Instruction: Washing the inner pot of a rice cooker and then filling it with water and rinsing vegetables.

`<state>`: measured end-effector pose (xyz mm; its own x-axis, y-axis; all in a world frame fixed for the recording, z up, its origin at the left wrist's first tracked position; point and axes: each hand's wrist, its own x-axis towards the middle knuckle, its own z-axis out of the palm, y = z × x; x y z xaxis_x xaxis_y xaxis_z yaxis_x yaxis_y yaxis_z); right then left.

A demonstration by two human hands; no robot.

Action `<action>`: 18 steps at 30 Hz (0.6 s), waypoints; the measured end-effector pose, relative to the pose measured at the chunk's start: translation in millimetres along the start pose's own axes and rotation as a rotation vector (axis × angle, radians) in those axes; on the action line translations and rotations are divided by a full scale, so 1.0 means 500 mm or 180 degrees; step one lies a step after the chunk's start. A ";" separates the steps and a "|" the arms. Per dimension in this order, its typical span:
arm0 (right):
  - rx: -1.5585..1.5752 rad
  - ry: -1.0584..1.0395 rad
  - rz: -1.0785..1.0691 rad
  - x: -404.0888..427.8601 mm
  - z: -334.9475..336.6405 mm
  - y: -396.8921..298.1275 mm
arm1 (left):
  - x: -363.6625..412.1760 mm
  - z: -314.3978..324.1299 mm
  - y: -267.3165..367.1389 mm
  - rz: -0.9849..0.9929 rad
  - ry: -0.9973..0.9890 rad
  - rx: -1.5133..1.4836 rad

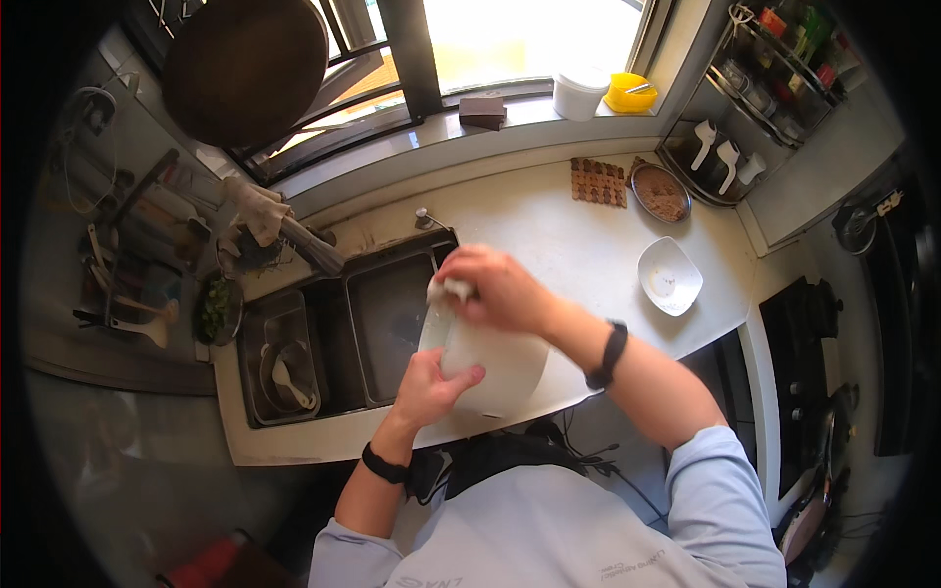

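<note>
Over the counter's front edge, beside the sink, my left hand (430, 389) grips a pale, translucent vessel or board (503, 367), its thumb lying on the near face. The exact kind of this piece cannot be made out. A crumpled white cloth or tissue (450, 289) is pinched in my right hand (496, 287), which is blurred and sits at the far edge of the pale piece. My right hand and forearm hide part of it. Left of both hands is the steel sink basin (386, 331).
A white bowl (669, 275) stands on the counter (529, 198) to the right. Behind it are a metal dish of brown stuff (660, 192) and a wooden trivet (598, 182). A drain basket (283, 323) holds a pot and white ladle. The faucet (312, 246) rises behind the sink.
</note>
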<state>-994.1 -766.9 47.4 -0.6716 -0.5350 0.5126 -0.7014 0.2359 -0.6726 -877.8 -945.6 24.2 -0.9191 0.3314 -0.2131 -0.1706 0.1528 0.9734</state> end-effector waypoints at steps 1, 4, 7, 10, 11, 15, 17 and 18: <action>-0.0203 0.0057 0.0188 0.016 -0.012 0.038 | -0.003 0.017 0.008 0.0045 -0.0056 -0.0215; -0.0341 -0.0014 0.0952 0.008 -0.032 0.061 | -0.007 0.048 0.024 0.0076 -0.0040 -0.0395; 0.0067 -0.0117 0.0545 -0.042 -0.014 -0.015 | -0.008 0.061 0.007 -0.0022 0.0124 -0.0565; -0.0337 -0.0397 -0.0632 -0.066 -0.010 -0.065 | -0.002 0.076 -0.016 0.0227 0.0655 0.0102; -0.0328 -0.0405 -0.0642 -0.053 -0.010 -0.046 | -0.001 0.076 -0.013 0.0225 0.0671 0.0101; -0.0137 -0.0236 0.0731 0.027 -0.041 0.065 | 0.005 0.069 0.025 -0.0095 0.0422 -0.0283; -0.0362 -0.0187 0.0332 0.017 -0.035 0.071 | 0.007 0.069 0.030 -0.0020 0.0327 -0.0363; -0.0349 -0.0266 0.0077 0.016 -0.032 0.043 | 0.007 0.064 0.019 -0.0032 0.0358 -0.0371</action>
<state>-1018.2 -753.0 45.5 -0.6697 -0.5926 0.4476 -0.7101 0.3346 -0.6195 -871.1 -913.1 30.1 -0.9501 0.2230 -0.2184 -0.2139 0.0443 0.9759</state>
